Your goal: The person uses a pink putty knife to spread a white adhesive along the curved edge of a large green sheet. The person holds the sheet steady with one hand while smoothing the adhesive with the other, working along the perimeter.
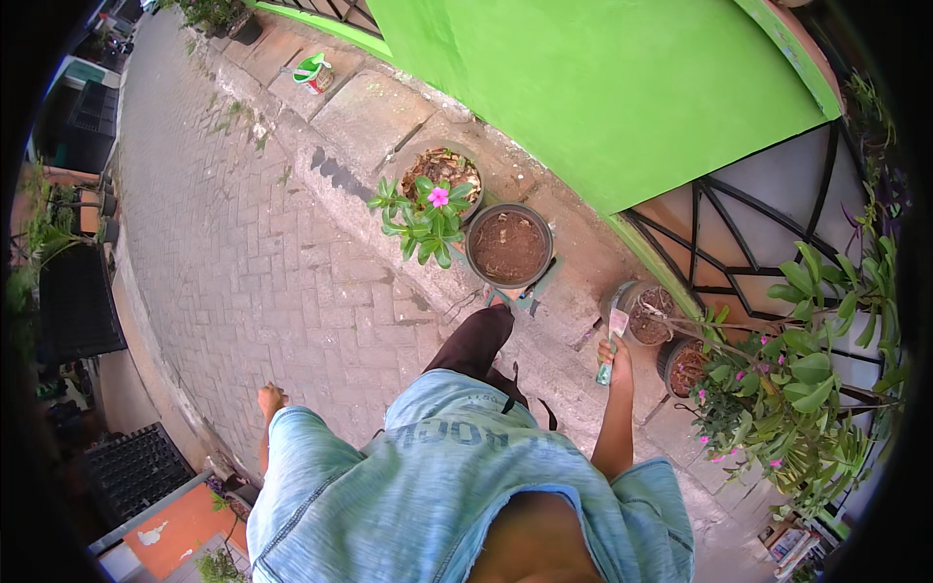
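My right hand [616, 361] is closed around a flat, narrow packet-like thing [618, 325], pale pink at its upper end and green lower down; its exact kind does not show. Potted plants stand close to that hand. Out over the paving on the left, my left hand [273, 399] hangs with its fingers curled in, and nothing shows in it. Ahead of me stands a round dark pot [508, 248] filled with brown soil. Touching it is another pot [457, 165] holding dry leaves, with a pink-flowered plant [428, 219] in front.
A green wall [603, 97] borders the concrete ledge [374, 117]. A small paint bucket [313, 73] stands farther along it. At right are pots with bare soil [649, 316] and leafy shrubs [812, 374] beside a black metal grille [739, 228]. Brick paving [253, 262] runs along the left.
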Demonstrator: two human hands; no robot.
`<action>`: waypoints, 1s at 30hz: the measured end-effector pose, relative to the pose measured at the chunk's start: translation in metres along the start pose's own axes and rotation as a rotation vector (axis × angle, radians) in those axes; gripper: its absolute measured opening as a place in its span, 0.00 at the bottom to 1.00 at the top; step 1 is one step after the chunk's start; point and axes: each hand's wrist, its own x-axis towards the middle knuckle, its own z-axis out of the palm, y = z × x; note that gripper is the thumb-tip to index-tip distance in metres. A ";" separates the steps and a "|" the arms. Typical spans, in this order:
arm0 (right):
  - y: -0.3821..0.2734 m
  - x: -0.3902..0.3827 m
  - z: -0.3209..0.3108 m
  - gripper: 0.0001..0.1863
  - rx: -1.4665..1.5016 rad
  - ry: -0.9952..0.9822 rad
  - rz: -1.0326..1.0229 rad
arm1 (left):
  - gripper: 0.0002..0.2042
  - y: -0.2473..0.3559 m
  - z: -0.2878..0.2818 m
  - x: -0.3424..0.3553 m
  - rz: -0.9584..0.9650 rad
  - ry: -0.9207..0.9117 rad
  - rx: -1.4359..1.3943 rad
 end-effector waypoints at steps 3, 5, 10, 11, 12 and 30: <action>0.089 0.013 0.000 0.07 -0.407 0.451 -0.123 | 0.22 -0.114 0.038 -0.077 -0.224 -0.321 -0.118; 0.137 0.010 -0.020 0.07 -0.328 0.512 -0.125 | 0.20 -0.143 0.060 -0.091 -0.304 -0.440 -0.180; 0.239 0.018 -0.062 0.10 0.080 0.509 0.015 | 0.17 -0.141 0.098 -0.042 -0.331 -0.549 -0.365; 0.251 0.013 -0.051 0.11 0.100 0.523 0.024 | 0.16 -0.137 0.104 -0.026 -0.336 -0.553 -0.431; 0.269 0.012 -0.042 0.12 0.123 0.540 0.054 | 0.16 -0.134 0.100 -0.008 -0.338 -0.538 -0.485; 0.298 0.039 0.329 0.09 0.123 0.397 -0.646 | 0.21 0.339 -0.167 0.324 1.062 -0.140 -0.175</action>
